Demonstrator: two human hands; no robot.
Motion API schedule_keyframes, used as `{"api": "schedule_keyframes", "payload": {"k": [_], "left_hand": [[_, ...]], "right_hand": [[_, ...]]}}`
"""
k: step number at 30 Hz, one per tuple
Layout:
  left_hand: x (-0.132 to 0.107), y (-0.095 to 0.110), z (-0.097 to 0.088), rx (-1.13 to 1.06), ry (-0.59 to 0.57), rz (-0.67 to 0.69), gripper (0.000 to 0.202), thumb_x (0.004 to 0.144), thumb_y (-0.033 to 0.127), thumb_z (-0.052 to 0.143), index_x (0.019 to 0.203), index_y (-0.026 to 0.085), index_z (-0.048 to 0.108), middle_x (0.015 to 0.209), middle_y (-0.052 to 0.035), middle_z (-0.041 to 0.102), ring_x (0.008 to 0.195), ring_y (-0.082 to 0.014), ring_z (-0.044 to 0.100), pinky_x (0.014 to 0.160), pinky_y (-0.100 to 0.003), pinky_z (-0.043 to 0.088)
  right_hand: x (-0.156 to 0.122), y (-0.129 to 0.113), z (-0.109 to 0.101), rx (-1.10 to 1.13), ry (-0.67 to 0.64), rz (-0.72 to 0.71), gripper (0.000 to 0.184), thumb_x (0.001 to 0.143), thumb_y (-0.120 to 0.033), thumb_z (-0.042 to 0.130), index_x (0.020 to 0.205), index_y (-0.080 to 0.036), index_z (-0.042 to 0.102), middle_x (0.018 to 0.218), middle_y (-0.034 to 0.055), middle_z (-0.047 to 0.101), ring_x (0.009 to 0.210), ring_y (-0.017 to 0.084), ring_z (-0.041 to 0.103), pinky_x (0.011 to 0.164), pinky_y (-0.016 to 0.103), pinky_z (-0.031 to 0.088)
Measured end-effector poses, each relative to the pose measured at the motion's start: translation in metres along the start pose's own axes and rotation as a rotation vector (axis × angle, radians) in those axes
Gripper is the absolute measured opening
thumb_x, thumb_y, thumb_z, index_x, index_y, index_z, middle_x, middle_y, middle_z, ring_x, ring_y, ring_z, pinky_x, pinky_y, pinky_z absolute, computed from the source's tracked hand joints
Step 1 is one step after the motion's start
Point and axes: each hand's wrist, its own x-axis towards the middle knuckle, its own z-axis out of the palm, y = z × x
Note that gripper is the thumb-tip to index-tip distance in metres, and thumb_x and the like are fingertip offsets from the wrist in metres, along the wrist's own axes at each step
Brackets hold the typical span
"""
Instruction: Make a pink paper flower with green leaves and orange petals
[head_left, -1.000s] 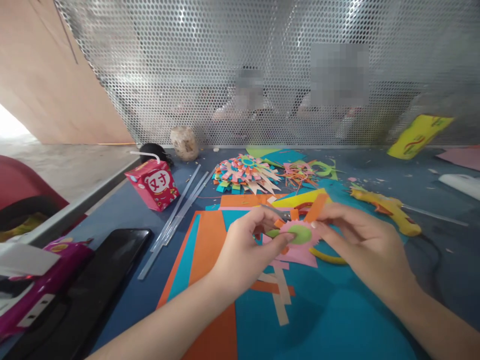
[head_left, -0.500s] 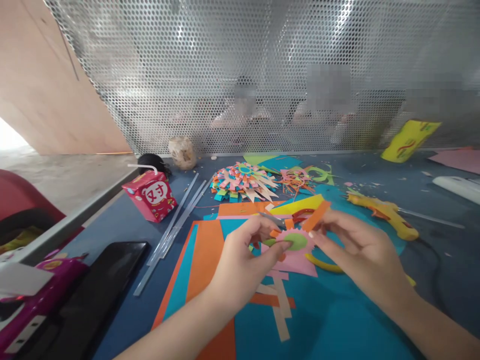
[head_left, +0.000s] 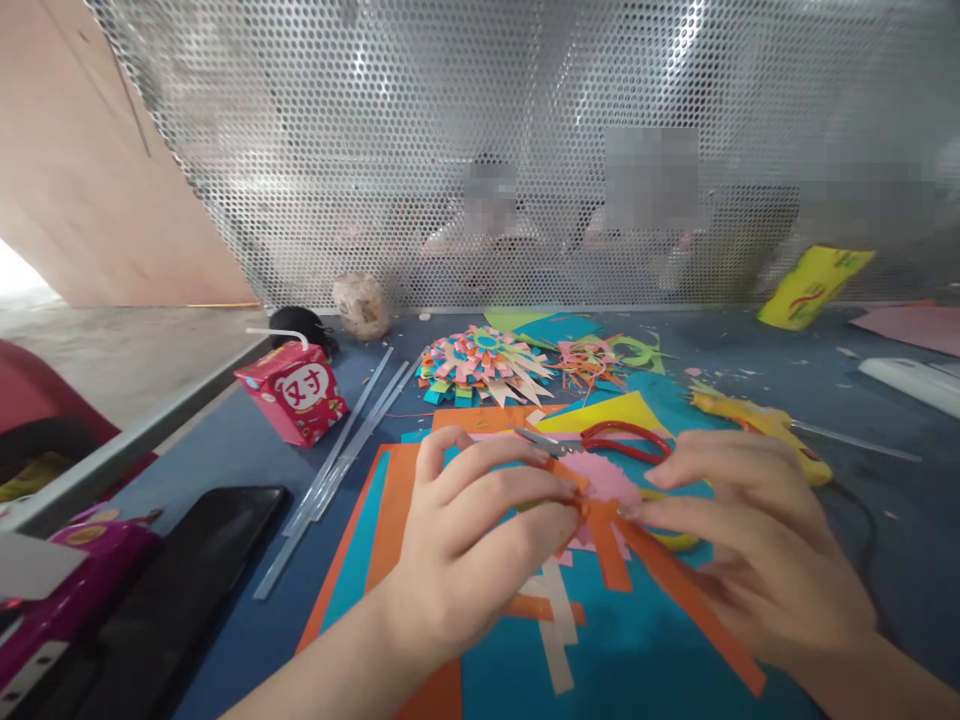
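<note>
A pink paper disc (head_left: 606, 478) with a zigzag edge is held over the blue sheets, its plain pink face showing. My left hand (head_left: 480, 540) pinches the disc's left side, where short orange pieces sit under the fingertips. My right hand (head_left: 757, 540) has its fingertips at the upper end of a long orange paper strip (head_left: 697, 605), against the disc's lower right edge. A shorter orange strip (head_left: 610, 550) sticks out from the disc toward me. Just behind lie scissors with red handles (head_left: 626, 440); a yellow handle (head_left: 679, 541) shows beneath the right fingers.
Blue and orange paper sheets (head_left: 540, 675) cover the table's middle. Behind them are a layered paper flower (head_left: 487, 362), shredded paper (head_left: 589, 365) and a yellow glue gun (head_left: 765, 425). Leftward lie clear glue sticks (head_left: 337, 470), a red drink box (head_left: 300, 393) and a black phone (head_left: 187, 590).
The disc has been turned over: its green centre is hidden and the pink back shows. The orange strips now point down toward me, and my right hand has shifted slightly.
</note>
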Motion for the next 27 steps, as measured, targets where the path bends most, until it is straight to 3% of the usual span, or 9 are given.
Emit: {"api": "schedule_keyframes", "payload": {"k": [13,17,19,20,21,22,23,26,27], "left_hand": [[-0.001,0.002,0.001,-0.015,-0.037,-0.028,0.02,0.075,0.001,0.058,0.084,0.019,0.059,0.084,0.0001,0.072,0.085,-0.0168,0.064,0.08,-0.038,0.04],[-0.003,-0.002,0.007,-0.044,-0.007,-0.107,0.024,0.073,-0.001,0.057,0.085,0.019,0.057,0.082,0.0002,0.071,0.082,-0.0157,0.064,0.077,-0.037,0.041],[-0.004,-0.005,0.009,-0.044,0.022,-0.159,0.022,0.073,0.0,0.059,0.084,0.02,0.056,0.081,0.0,0.07,0.079,-0.0149,0.064,0.075,-0.036,0.042],[-0.005,-0.006,0.01,-0.038,0.029,-0.177,0.021,0.073,0.001,0.06,0.084,0.02,0.056,0.081,-0.0002,0.07,0.079,-0.0148,0.064,0.074,-0.035,0.042],[-0.006,-0.007,0.01,-0.031,0.032,-0.189,0.021,0.073,0.002,0.061,0.083,0.02,0.056,0.081,-0.0004,0.069,0.079,-0.0149,0.063,0.073,-0.035,0.043],[-0.006,-0.008,0.011,-0.023,0.032,-0.195,0.021,0.073,0.003,0.062,0.083,0.02,0.055,0.081,-0.0004,0.069,0.079,-0.0153,0.063,0.073,-0.035,0.043],[-0.007,-0.009,0.011,-0.017,0.031,-0.196,0.021,0.073,0.004,0.063,0.083,0.02,0.055,0.081,-0.0005,0.069,0.08,-0.0157,0.062,0.073,-0.035,0.043],[-0.009,-0.01,0.011,0.001,0.025,-0.179,0.021,0.071,0.004,0.064,0.083,0.019,0.056,0.081,-0.0009,0.069,0.081,-0.0167,0.061,0.072,-0.035,0.044],[-0.009,-0.01,0.011,0.009,0.021,-0.168,0.021,0.071,0.004,0.064,0.083,0.019,0.056,0.081,-0.001,0.069,0.082,-0.0171,0.06,0.073,-0.035,0.044]], "right_hand": [[0.001,-0.001,0.003,-0.024,-0.016,0.016,0.005,0.083,-0.017,0.055,0.084,-0.021,0.056,0.087,0.0036,0.052,0.083,0.019,0.05,0.075,0.035,0.042],[-0.002,0.012,0.002,-0.026,0.115,0.071,0.032,0.069,-0.012,0.064,0.097,-0.021,0.052,0.09,0.005,0.056,0.082,0.02,0.055,0.075,0.036,0.045],[-0.002,0.028,-0.002,-0.17,0.173,0.14,0.033,0.069,-0.016,0.059,0.101,-0.02,0.053,0.095,0.0083,0.059,0.091,0.024,0.056,0.081,0.039,0.045],[-0.001,0.038,-0.004,-0.286,0.155,0.2,0.03,0.072,-0.021,0.056,0.102,-0.02,0.054,0.099,0.0098,0.061,0.1,0.026,0.055,0.087,0.042,0.043],[0.0,0.05,-0.008,-0.443,0.056,0.367,0.025,0.075,-0.025,0.051,0.099,-0.019,0.056,0.102,0.0103,0.061,0.105,0.026,0.052,0.093,0.041,0.04],[0.0,0.062,-0.011,-0.618,-0.115,0.637,0.026,0.079,-0.028,0.046,0.101,-0.019,0.056,0.107,0.0103,0.06,0.111,0.024,0.05,0.098,0.038,0.036],[0.0,0.075,-0.015,-0.757,-0.376,0.979,0.035,0.083,-0.034,0.041,0.114,-0.022,0.051,0.122,0.0085,0.054,0.121,0.023,0.042,0.101,0.037,0.033],[-0.007,0.112,-0.025,-0.838,-0.571,1.419,0.07,0.077,-0.058,0.043,0.116,-0.002,0.053,0.118,0.0326,0.051,0.112,0.048,0.045,0.082,0.058,0.04],[-0.012,0.122,-0.028,-0.846,-0.614,1.55,0.075,0.075,-0.061,0.046,0.115,0.002,0.054,0.115,0.0363,0.051,0.108,0.052,0.046,0.076,0.06,0.041]]}}
